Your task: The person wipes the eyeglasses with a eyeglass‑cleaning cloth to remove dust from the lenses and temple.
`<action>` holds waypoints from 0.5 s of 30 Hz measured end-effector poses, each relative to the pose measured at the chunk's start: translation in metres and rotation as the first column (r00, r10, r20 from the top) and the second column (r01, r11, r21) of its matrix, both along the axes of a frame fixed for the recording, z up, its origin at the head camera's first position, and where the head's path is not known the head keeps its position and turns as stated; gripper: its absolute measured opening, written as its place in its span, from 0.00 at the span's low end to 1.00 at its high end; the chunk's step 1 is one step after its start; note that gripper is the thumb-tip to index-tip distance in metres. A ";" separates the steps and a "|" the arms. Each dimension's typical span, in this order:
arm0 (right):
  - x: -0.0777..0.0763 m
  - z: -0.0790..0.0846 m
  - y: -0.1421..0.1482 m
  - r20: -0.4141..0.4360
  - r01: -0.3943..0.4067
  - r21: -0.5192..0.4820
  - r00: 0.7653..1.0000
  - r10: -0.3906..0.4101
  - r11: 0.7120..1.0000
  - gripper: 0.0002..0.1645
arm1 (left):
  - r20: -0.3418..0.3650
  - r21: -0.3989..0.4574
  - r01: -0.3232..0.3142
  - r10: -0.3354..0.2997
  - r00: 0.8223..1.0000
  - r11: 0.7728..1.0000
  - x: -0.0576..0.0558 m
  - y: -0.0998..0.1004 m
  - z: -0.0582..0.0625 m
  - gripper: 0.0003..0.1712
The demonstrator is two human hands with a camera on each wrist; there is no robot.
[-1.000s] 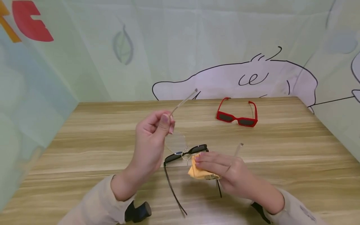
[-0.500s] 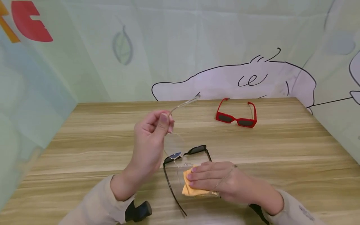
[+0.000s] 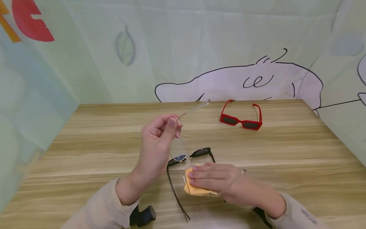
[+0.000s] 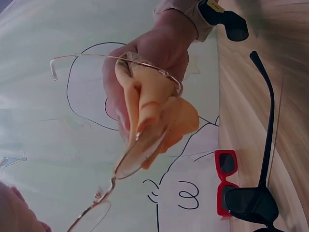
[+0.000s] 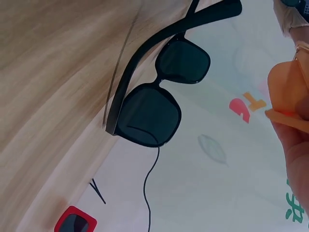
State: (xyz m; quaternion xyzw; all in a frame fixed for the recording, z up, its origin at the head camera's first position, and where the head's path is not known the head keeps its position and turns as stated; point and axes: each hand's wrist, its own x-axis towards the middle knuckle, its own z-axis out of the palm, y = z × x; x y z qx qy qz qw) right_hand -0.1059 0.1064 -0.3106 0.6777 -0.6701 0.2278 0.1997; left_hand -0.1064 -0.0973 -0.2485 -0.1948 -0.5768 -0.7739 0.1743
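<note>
With the thumb and fingers of my left hand (image 3: pixel 155 148) I pinch one temple of the clear wire-rimmed glasses (image 3: pixel 180 148) near its hinge, the temple's tip sticking up past my knuckles. My right hand (image 3: pixel 226 179) grips a folded orange cloth (image 3: pixel 190 188) round the other lens, fingers laid across the outside; the second temple slants over the back of that hand. The glasses hang in the air between my hands, tilted, above the bench (image 3: pixel 100 136).

Beneath them, midway between the bench's left and right edges, black sunglasses (image 5: pixel 149 116) lie with temples running back toward me. Red sunglasses (image 3: pixel 241 123) sit near the far edge, right of its middle, temples pointing to that edge.

A pale green backdrop (image 3: pixel 171 38) rises behind the far edge and along both sides, printed with a leaf, a white line-drawn figure and, beyond the far left corner, red and orange shapes.
</note>
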 end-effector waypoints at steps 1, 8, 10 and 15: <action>0.000 0.000 0.001 0.006 -0.013 -0.015 1.000 0.013 1.000 0.27 | 0.008 0.013 -0.006 0.006 1.000 1.000 0.000 0.000 0.000 0.11; -0.002 0.003 0.001 0.022 -0.076 -0.043 0.997 0.077 0.996 0.22 | 0.012 0.037 -0.009 0.008 1.000 0.999 -0.001 0.002 0.000 0.10; -0.001 0.002 -0.001 0.032 -0.073 -0.010 0.997 0.074 0.997 0.20 | 0.000 0.019 -0.001 0.001 1.000 1.000 0.000 0.003 -0.001 0.10; 0.001 0.001 -0.004 0.037 -0.063 0.010 0.997 0.063 0.998 0.19 | -0.002 0.007 -0.019 0.019 1.000 1.000 -0.001 0.004 -0.001 0.12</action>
